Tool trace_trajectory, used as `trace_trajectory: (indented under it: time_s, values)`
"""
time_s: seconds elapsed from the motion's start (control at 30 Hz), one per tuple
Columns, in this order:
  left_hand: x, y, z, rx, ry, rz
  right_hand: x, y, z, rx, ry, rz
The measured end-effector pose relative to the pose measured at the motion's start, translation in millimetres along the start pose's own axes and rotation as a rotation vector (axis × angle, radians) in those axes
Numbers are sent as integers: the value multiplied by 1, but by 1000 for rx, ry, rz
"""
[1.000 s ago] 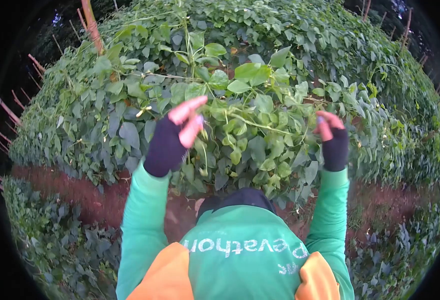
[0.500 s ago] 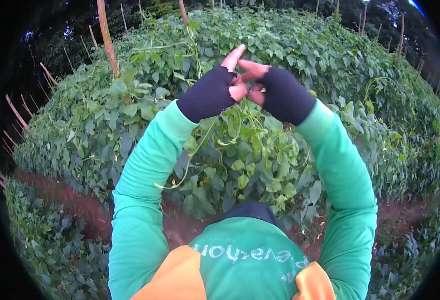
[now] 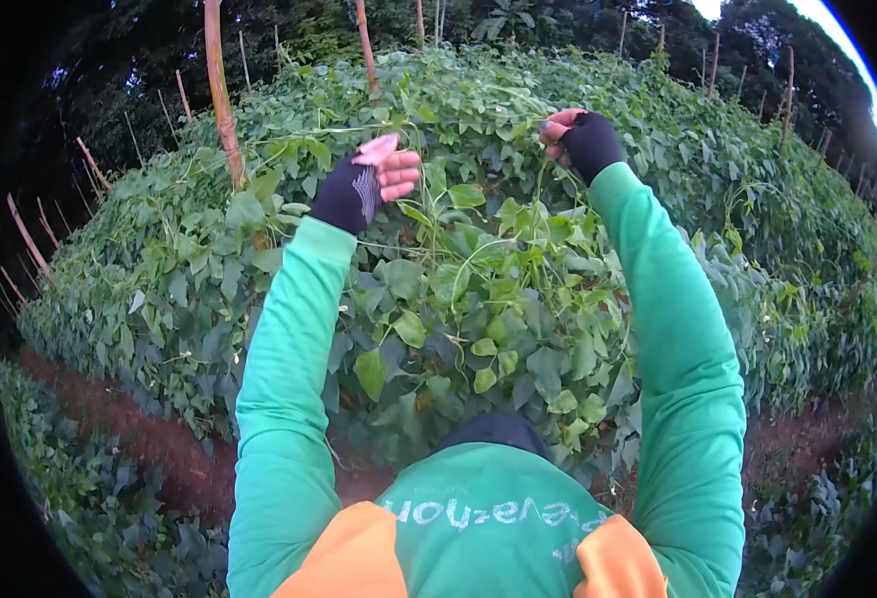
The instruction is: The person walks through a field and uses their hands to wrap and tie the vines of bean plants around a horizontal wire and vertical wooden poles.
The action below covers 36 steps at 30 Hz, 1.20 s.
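Observation:
Dark fingerless gloves cover both hands. My left hand (image 3: 370, 183) is over the vines at centre left, palm turned inward, fingers apart and nothing visible in them. To its right, my right hand (image 3: 580, 143) is raised with fingertips pinched together; what they hold is too small to name. A thin pale string or stem (image 3: 344, 130) runs across the foliage at about the height of the hands. Leafy green vines (image 3: 488, 269) with loose tendrils hang below and between the hands.
Wooden stakes (image 3: 221, 95) rise from the foliage at the left, with another stake (image 3: 366, 45) near the top centre and several more at both sides. Reddish soil (image 3: 129, 414) shows between the rows. Dark trees stand behind.
My hands have moved apart from where they met above the vines, left hand to the left and right hand to the right. The left fingers are now spread. The view has shifted slightly.

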State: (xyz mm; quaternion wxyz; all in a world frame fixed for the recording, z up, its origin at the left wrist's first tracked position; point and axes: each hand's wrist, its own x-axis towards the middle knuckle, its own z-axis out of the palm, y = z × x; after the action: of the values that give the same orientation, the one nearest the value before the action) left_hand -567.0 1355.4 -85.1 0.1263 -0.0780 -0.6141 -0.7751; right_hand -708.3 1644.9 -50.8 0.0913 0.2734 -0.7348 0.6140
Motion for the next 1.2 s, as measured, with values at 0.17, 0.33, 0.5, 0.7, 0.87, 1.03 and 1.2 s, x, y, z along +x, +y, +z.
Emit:
trace_trajectory:
  time_s: [0.17, 0.33, 0.5, 0.7, 0.87, 1.03, 1.2]
  values:
    - [-13, -40, 25, 398, -162, 128, 17, 20, 14, -73, 214, 25]
    - [22, -79, 59, 1307, -52, 968, 13, -8, 20, -761, 207, -27]
    - [72, -88, 88, 1568, 230, 719, 12, -9, 14, -860, 103, 27]
    - [104, -93, 105, 1398, 260, 727, 2, -26, 16, -1002, -3, 85]
    - [128, -104, 95, 1101, -18, 304, 3, -23, 20, -1021, 29, 87]
    - [108, -106, 90, 431, -280, 171, -2, -29, 29, -1123, 61, 71]
    - [81, -80, 75, 361, -316, 76, -14, -45, 30, -1262, 132, -54]
